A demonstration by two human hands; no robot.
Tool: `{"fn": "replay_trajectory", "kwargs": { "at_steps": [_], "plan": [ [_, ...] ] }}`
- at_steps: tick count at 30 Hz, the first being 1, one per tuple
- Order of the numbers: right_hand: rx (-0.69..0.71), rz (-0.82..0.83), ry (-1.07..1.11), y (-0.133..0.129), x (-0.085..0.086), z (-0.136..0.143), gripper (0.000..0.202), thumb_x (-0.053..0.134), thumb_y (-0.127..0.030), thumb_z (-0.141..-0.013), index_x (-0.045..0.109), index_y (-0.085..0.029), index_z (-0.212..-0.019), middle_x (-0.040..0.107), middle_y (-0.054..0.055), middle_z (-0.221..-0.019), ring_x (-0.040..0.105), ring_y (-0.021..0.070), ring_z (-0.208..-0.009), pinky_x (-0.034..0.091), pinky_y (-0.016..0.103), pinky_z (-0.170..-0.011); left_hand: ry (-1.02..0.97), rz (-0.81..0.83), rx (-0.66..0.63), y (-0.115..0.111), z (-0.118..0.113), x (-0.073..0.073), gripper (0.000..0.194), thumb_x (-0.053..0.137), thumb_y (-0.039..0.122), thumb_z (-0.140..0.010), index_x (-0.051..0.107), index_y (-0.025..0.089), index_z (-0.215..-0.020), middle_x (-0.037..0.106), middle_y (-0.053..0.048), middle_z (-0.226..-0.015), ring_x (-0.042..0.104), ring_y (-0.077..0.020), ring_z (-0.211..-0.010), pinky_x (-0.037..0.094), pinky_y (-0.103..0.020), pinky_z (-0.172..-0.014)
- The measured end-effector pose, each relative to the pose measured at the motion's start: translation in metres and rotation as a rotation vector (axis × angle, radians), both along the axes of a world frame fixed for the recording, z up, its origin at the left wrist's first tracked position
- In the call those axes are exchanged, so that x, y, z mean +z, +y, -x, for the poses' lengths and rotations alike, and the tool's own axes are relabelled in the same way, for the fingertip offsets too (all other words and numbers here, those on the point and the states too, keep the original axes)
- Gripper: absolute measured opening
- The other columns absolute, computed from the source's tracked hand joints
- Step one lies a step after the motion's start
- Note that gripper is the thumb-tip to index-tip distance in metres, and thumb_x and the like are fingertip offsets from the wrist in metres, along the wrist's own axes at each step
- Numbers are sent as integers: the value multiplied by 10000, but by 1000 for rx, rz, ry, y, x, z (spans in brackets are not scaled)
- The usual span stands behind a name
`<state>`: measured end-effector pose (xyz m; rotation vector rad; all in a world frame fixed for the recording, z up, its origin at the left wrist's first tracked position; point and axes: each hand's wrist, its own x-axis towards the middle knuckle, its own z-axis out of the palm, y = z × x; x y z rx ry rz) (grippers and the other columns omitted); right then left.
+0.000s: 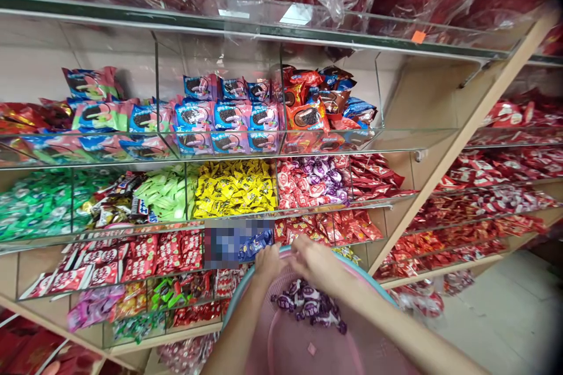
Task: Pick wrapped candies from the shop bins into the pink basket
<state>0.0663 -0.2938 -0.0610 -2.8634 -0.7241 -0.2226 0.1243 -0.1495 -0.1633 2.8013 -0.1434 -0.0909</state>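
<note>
Head cam, looking fwd and down at a sweet-shop shelf unit with clear acrylic bins.

Bottom centre: a pink basket (308,345) with a light-blue rim, held close to the body, just below the shelves. Inside it, a small heap of purple wrapped candies (308,304) lies toward the far side; a tiny pink scrap sits on the basket floor nearer the viewer.

Both forearms reach in from the bottom edge and meet at the basket's far rim. Left hand (267,262) is at the rim, fingers curled, just under a blue packet (255,243) in the bin above; can't tell if it grips the rim or the packet. Right hand (313,261) sits just beside the left, fingers bent down over the rim, above the purple candies; whether it holds anything can't be made out. A pixelated patch covers part of the bin left of the blue packet.

Shelves, top to bottom: red items under clear plastic wrap; then cookie packs (229,117) in blue, pink, green, orange wrappers; then green candies, yellow candies (235,187), pink-and-purple candies, red packets; lower, red chocolate bars (132,255) and mixed bright sweets. To the right, a 2nd shelf unit (497,187) full of red-wrapped sweets, pale floor below.
</note>
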Motion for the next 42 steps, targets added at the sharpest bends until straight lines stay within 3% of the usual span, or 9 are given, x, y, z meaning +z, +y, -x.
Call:
{"fn": "replay_trajectory", "kwargs": {
  "at_steps": [4, 8, 15, 20, 25, 29, 32, 36, 42],
  "plan": [
    [-36, -42, -317, -43, 66, -31, 238, 367, -307, -917, 506, -196, -1076, 538, 73, -998, 581, 159, -767, 431, 251, -624, 4, 11, 14, -1, 1, 2, 705, 464, 687, -722, 535, 204, -1231, 638, -127, -1098, 572, -292, -1044, 429, -374, -874],
    [-33, 117, -370, -73, 94, -65, 416, 467, -200, -854, 413, -223, -1266, 474, 102, -1109, 578, 179, -798, 422, 258, -599, 17, 9, 9, -1, 2, 5, 683, 432, 693, -734, 549, 219, -1212, 645, -127, -1086, 581, -286, -1033, 433, -370, -865],
    [64, 247, -277, -74, 98, -97, 329, 564, -195, -813, 540, -231, -1139, 493, 72, -1032, 588, 185, -836, 419, 273, -705, 10, 1, 10, 1, 2, 4, 719, 402, 731, -721, 552, 216, -1199, 645, -130, -1080, 582, -293, -1024, 433, -379, -860],
    [84, 231, -264, -75, 102, -101, 292, 542, -232, -835, 549, -230, -1127, 499, 64, -1030, 592, 171, -819, 415, 287, -755, 26, 3, 11, 1, 1, 2, 739, 367, 744, -725, 538, 218, -1216, 634, -130, -1098, 570, -290, -1042, 422, -377, -872],
    [80, 125, -253, -81, 116, -96, 268, 510, -303, -847, 565, -182, -1080, 517, 77, -1020, 574, 170, -820, 418, 277, -752, 3, 17, 7, 1, 0, 1, 696, 420, 716, -723, 554, 219, -1191, 641, -126, -1080, 576, -292, -1028, 427, -374, -861],
    [5, -121, -228, -71, 126, -95, 281, 548, -429, -792, 611, -172, -888, 583, 49, -884, 559, 171, -792, 411, 273, -731, 12, 10, 14, 1, 1, 2, 686, 462, 695, -716, 552, 212, -1197, 638, -125, -1082, 576, -288, -1027, 427, -364, -857],
    [-69, -256, -75, -52, 128, -102, 278, 582, -443, -739, 611, -167, -723, 609, 12, -711, 544, 143, -671, 391, 241, -630, 17, 0, 19, 2, 1, 1, 689, 455, 697, -721, 541, 219, -1210, 635, -115, -1089, 569, -277, -1039, 421, -352, -869],
    [-211, -299, 63, -28, 128, -116, 260, 592, -410, -707, 593, -167, -616, 576, -9, -584, 499, 114, -563, 339, 223, -524, 11, -1, 20, 2, 0, -1, 693, 460, 689, -722, 524, 228, -1235, 628, -109, -1109, 560, -273, -1056, 417, -350, -881],
    [-281, -294, 5, -13, 129, -130, 302, 602, -445, -704, 591, -167, -588, 575, 9, -567, 518, 129, -567, 319, 235, -517, 21, 6, 20, 3, -1, 0, 698, 447, 693, -723, 522, 234, -1242, 626, -110, -1116, 561, -277, -1057, 417, -360, -887]
  ]
}}
